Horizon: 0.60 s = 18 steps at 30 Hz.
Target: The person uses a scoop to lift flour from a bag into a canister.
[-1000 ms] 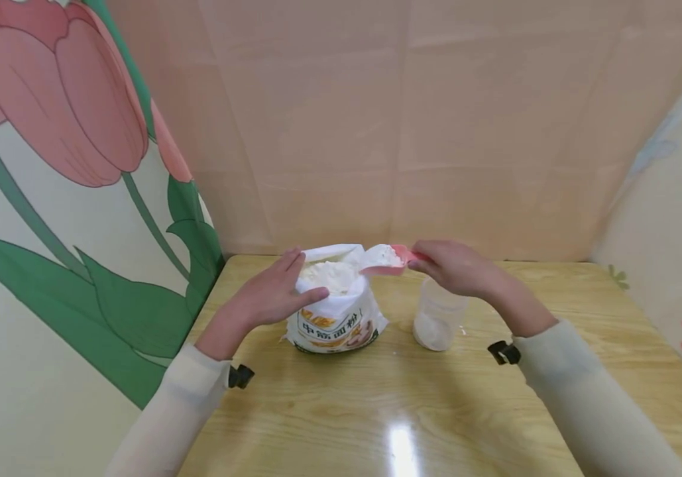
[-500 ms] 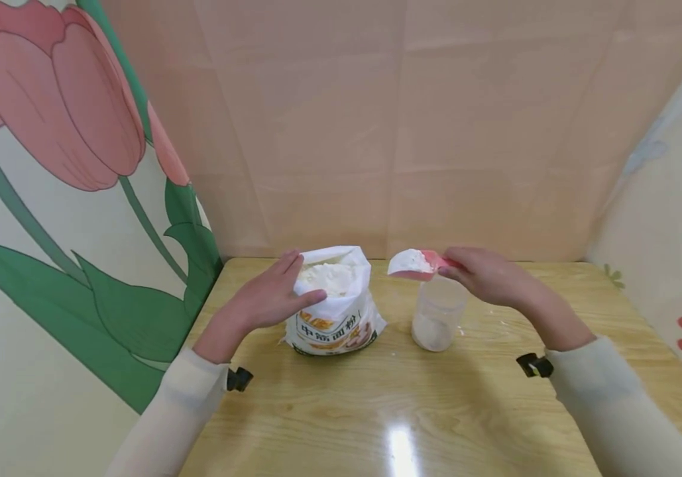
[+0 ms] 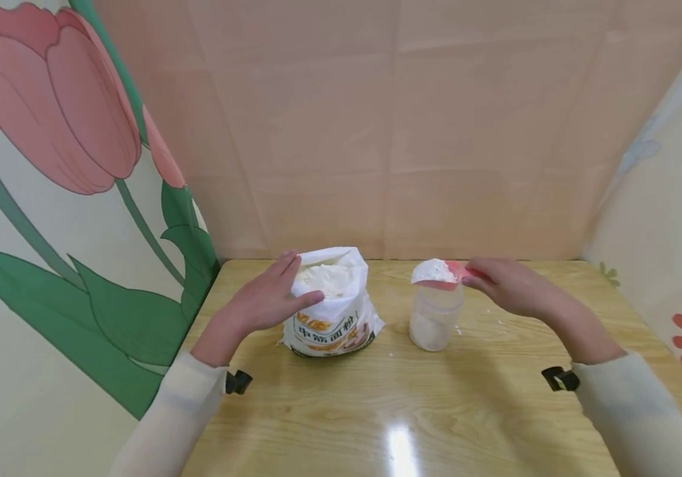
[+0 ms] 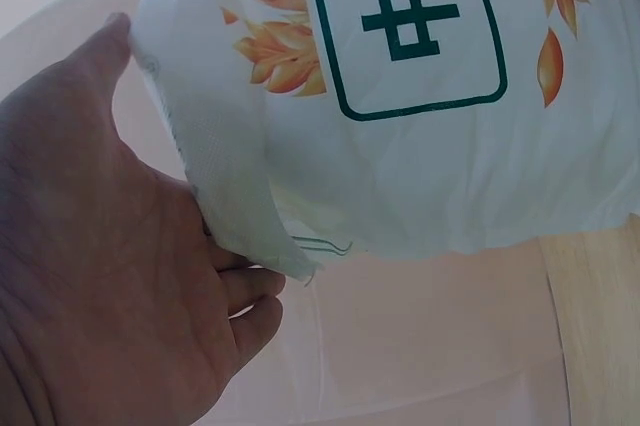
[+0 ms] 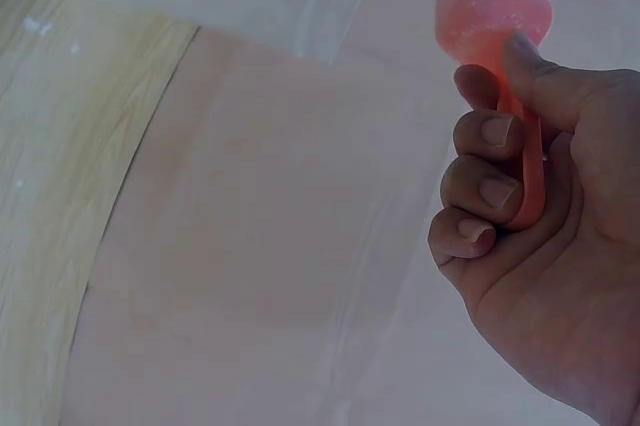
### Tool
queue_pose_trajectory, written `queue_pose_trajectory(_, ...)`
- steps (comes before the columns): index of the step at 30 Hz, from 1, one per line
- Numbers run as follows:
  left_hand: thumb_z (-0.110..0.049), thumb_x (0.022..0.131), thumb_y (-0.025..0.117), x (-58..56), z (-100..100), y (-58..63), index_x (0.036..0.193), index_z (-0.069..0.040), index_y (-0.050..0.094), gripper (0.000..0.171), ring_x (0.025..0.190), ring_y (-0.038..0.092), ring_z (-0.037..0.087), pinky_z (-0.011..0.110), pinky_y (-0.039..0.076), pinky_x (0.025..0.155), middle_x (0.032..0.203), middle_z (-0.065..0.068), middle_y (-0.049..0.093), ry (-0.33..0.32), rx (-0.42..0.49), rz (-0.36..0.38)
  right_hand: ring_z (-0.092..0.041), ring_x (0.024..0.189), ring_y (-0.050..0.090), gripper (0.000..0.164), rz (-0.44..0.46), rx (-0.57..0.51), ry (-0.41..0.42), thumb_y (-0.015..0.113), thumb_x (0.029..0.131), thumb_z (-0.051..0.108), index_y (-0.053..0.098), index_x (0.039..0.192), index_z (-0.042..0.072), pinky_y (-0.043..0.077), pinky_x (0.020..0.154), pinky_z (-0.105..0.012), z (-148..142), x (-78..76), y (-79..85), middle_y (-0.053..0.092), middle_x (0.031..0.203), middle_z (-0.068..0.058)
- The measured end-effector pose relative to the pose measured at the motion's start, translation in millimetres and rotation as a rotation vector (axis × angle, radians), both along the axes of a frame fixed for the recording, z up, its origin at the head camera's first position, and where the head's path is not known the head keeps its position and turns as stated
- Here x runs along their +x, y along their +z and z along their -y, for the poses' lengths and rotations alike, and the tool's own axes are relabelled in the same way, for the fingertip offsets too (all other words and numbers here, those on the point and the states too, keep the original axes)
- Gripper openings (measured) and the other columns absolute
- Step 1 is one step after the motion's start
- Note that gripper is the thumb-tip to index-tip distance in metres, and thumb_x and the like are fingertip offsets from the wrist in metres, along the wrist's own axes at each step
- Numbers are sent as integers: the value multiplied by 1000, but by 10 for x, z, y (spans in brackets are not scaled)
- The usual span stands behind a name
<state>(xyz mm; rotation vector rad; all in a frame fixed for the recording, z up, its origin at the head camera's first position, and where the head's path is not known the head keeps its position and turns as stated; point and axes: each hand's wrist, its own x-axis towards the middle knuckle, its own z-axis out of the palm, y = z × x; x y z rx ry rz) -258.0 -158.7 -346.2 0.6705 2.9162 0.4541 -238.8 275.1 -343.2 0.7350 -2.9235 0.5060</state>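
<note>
A white printed flour bag (image 3: 331,334) stands with its mouth wide, white flour (image 3: 324,281) showing inside. My left hand (image 3: 266,298) rests against the bag's left rim, thumb stretched along the front and fingers towards the back. In the left wrist view this hand (image 4: 130,256) lies spread along the mouth's edge, some fingertips hidden behind the bag. My right hand (image 3: 516,288) grips a pink scoop (image 3: 451,275) heaped with flour, level above a clear plastic container (image 3: 430,328). The right wrist view shows fingers (image 5: 490,191) curled round its handle. Some white powder sits in the container's bottom.
The wood-grain table (image 3: 329,417) has small white specks near the container. A pink-beige backdrop (image 3: 317,132) hangs behind, with flower-printed panels at the left and right.
My right hand has carried the flour-filled scoop rightward from the bag's mouth to above the container. The left hand has stayed at the bag's rim.
</note>
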Motion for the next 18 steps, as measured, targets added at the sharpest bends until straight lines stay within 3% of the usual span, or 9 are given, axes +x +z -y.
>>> queue_pose_trajectory(8, -87, 88, 32, 4, 1, -17, 162, -4, 8, 115, 157, 4, 24, 48, 19, 124, 171, 9, 2, 0, 6, -8, -14, 77, 54, 14, -6, 48, -30, 67, 99, 24, 67, 102, 11, 48, 72, -38, -190, 42, -71, 60, 84, 5)
queue_pose_trajectory(18, -88, 88, 32, -7, 4, -23, 162, -4, 8, 115, 157, 5, 25, 48, 19, 124, 171, 10, 4, 1, 6, -15, -12, 70, 46, 12, -19, 138, -9, 66, 99, 22, 60, 92, 14, 40, 66, -32, -271, 37, -54, 46, 73, 7)
